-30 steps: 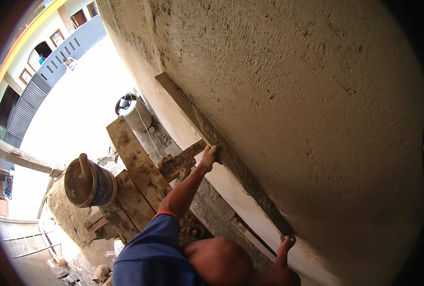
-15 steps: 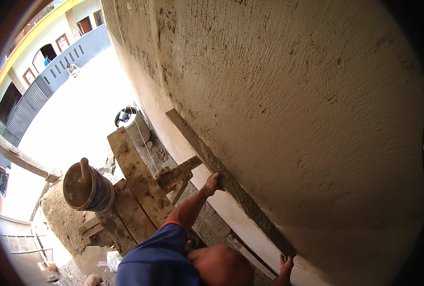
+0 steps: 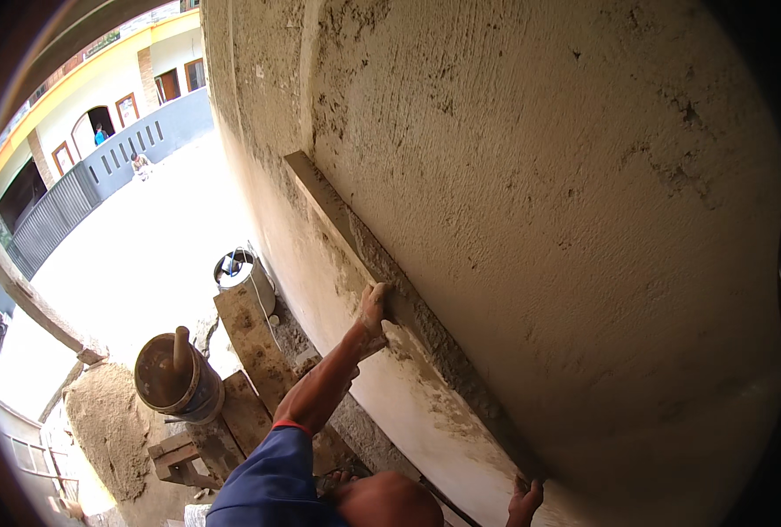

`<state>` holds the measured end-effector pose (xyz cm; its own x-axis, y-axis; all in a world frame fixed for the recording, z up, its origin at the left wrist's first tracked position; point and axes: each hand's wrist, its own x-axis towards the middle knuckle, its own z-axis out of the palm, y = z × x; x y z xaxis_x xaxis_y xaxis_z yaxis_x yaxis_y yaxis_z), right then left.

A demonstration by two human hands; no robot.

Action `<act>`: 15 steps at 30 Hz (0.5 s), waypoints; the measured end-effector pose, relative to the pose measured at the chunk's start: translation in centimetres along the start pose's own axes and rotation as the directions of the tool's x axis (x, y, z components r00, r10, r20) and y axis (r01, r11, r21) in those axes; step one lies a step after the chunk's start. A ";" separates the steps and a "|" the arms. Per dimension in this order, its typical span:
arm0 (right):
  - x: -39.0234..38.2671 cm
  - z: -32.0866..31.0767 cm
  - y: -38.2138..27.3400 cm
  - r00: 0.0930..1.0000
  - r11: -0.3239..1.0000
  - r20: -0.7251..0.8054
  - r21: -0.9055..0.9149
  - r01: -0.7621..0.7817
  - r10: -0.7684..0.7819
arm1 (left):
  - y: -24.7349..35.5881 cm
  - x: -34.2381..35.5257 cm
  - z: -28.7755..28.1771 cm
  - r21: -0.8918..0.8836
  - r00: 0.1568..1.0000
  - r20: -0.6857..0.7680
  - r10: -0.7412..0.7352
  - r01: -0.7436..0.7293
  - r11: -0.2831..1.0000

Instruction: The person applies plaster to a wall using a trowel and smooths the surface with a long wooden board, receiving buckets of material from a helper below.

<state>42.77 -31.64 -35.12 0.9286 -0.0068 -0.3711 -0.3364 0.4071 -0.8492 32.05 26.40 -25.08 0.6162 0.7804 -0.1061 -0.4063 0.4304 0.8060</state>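
Observation:
A long, mortar-coated straightedge board (image 3: 421, 342) lies diagonally against the plastered wall (image 3: 566, 176). My left hand (image 3: 374, 309) grips its lower edge around the middle, fingers closed over it, my forearm reaching up from the blue sleeve at the bottom. My right hand (image 3: 524, 499) is closed on the board's near end at the lower right. Wet, patchy plaster shows just under the board.
Rough planks (image 3: 250, 325) form a platform beside the wall, with a dirty bucket (image 3: 166, 395) holding a handled tool on it. A pail (image 3: 259, 290) stands beyond, a sand pile (image 3: 101, 422) to the left. Two distant people (image 3: 140, 165) are near a gate (image 3: 65, 211).
The board went down the wall, then back up over the last half second, both hands staying on it. The view has shifted, so the yard and buckets appear lower in the picture.

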 end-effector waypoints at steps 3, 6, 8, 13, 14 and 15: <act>-4.2 5.4 -3.3 0.993 0.992 0.030 -0.050 0.115 -0.113 | 6.9 -0.7 3.0 -0.008 0.995 0.012 0.100 -0.100 0.995; -6.7 8.6 -6.6 0.975 0.970 -0.015 -0.106 0.218 -0.221 | 13.5 -0.8 6.6 0.023 0.978 0.071 0.195 -0.197 0.980; -7.4 8.6 -8.7 0.925 0.879 0.053 -0.294 0.374 -0.376 | 17.7 -2.6 10.5 0.045 0.956 0.141 0.258 -0.266 0.963; -7.7 8.4 -14.6 0.723 0.270 0.098 -0.886 0.376 -0.684 | 25.3 -2.7 17.0 0.046 0.913 0.228 0.338 -0.357 0.933; -9.0 9.4 -16.4 0.700 0.348 0.084 -0.821 0.452 -0.709 | 26.6 -2.8 18.4 0.093 0.904 0.236 0.356 -0.385 0.918; -12.0 12.9 -19.6 0.748 0.689 0.007 -0.383 0.615 -0.664 | 27.8 -3.0 19.3 0.095 0.903 0.250 0.349 -0.382 0.919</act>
<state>40.20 -27.76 -9.20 0.9188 -0.2691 0.2888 0.2796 -0.0730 -0.9573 31.95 27.27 8.92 0.5837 0.7414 0.3312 -0.5443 0.0546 0.8371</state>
